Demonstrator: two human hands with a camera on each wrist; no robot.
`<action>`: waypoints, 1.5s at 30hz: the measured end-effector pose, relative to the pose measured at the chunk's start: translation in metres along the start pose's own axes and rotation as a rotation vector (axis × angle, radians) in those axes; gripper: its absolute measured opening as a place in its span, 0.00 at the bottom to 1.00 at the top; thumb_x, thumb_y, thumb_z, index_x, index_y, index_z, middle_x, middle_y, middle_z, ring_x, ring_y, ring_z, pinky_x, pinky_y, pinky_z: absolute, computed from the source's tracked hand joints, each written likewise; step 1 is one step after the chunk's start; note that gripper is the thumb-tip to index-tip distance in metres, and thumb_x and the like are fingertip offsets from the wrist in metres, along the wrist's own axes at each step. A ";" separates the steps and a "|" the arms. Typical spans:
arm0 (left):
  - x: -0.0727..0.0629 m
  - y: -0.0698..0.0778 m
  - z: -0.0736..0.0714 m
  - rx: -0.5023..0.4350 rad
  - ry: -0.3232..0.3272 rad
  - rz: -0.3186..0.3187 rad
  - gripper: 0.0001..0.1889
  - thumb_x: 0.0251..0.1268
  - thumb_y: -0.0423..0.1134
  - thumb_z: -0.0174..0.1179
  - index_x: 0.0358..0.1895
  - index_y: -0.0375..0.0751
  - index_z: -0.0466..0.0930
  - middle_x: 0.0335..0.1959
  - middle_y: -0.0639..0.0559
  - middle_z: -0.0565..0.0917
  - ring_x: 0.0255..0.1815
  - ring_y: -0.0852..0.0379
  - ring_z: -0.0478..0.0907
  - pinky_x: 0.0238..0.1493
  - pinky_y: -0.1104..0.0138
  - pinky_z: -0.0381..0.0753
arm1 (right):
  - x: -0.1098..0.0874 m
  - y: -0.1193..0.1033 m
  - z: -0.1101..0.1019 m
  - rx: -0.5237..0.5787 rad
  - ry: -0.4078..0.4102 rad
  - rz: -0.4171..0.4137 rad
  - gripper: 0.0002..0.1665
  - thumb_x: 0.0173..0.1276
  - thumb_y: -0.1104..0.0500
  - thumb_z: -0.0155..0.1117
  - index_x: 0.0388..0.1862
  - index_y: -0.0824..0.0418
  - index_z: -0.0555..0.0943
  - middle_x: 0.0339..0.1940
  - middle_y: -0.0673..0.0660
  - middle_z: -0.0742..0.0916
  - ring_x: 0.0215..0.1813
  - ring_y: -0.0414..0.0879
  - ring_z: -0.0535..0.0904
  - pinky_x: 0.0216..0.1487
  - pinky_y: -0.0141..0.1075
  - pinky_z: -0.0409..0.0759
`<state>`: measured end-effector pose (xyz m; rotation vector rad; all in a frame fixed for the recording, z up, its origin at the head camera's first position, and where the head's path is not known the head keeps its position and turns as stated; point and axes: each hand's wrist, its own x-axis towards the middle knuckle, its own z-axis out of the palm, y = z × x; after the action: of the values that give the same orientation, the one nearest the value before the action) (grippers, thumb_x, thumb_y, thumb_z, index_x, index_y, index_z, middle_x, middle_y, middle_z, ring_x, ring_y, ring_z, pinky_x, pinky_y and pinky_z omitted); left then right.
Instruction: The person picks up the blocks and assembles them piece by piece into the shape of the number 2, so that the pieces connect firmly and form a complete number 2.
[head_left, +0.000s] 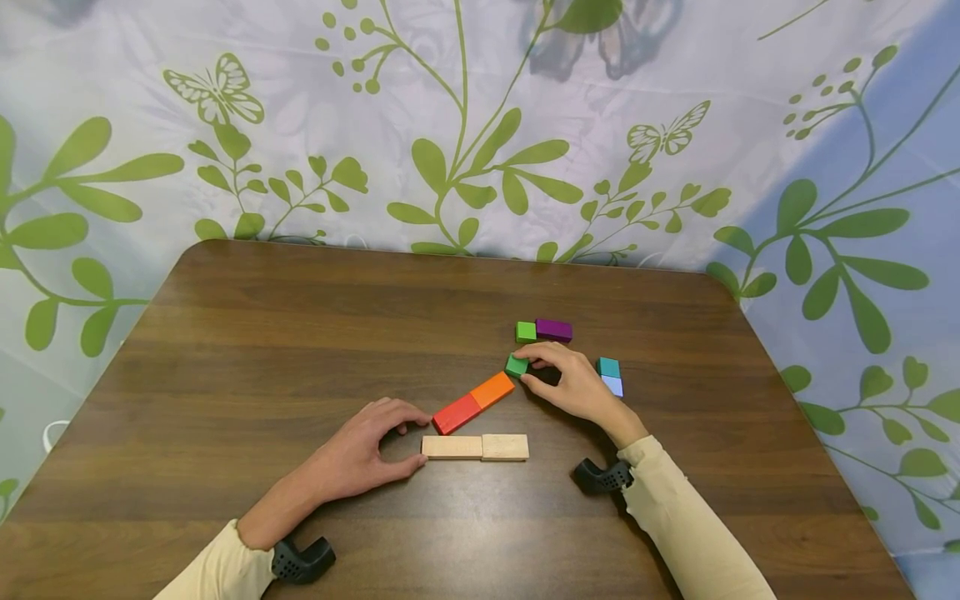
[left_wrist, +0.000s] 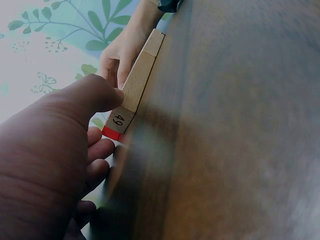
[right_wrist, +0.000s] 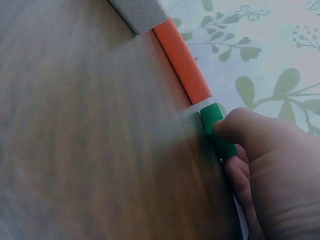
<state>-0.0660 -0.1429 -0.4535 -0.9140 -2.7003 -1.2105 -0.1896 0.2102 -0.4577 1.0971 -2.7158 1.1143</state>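
My right hand [head_left: 564, 385] pinches a dark green block [head_left: 516, 365] between thumb and fingers, just off the far end of an orange block [head_left: 492, 389]. In the right wrist view the thumb lies against the green block [right_wrist: 212, 117], with a small gap to the orange one [right_wrist: 184, 62]. A red block [head_left: 457, 414] joins the orange one end to end in a slanting row. My left hand [head_left: 367, 450] is spread at the left, its thumb tip at the end of a plain wooden block [head_left: 452, 447] and its index fingertip beside the red block.
A second plain wooden block [head_left: 506, 447] continues the front row. Behind my right hand lie a light green block [head_left: 526, 332] and a purple block [head_left: 553, 330], side by side. Right of it are a teal block [head_left: 609, 367] and a light blue block [head_left: 612, 386]. Patterned cloth hangs behind the table [head_left: 300, 308].
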 end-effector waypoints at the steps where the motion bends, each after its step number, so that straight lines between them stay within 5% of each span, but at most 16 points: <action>1: 0.000 0.000 0.000 0.001 0.001 0.000 0.21 0.62 0.46 0.75 0.58 0.53 0.83 0.53 0.63 0.83 0.47 0.66 0.75 0.52 0.64 0.77 | 0.000 0.000 0.000 0.001 0.001 -0.001 0.22 0.69 0.62 0.72 0.62 0.55 0.83 0.60 0.55 0.86 0.56 0.47 0.84 0.57 0.38 0.84; 45: 0.000 -0.001 0.000 -0.002 -0.007 -0.009 0.22 0.62 0.46 0.75 0.58 0.54 0.83 0.53 0.64 0.83 0.46 0.66 0.74 0.52 0.63 0.77 | -0.003 0.001 0.000 -0.016 -0.003 -0.005 0.25 0.67 0.56 0.76 0.63 0.50 0.83 0.60 0.51 0.86 0.53 0.43 0.84 0.57 0.38 0.83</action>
<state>-0.0665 -0.1434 -0.4535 -0.9090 -2.7126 -1.2143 -0.1879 0.2123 -0.4592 1.1035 -2.7180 1.0894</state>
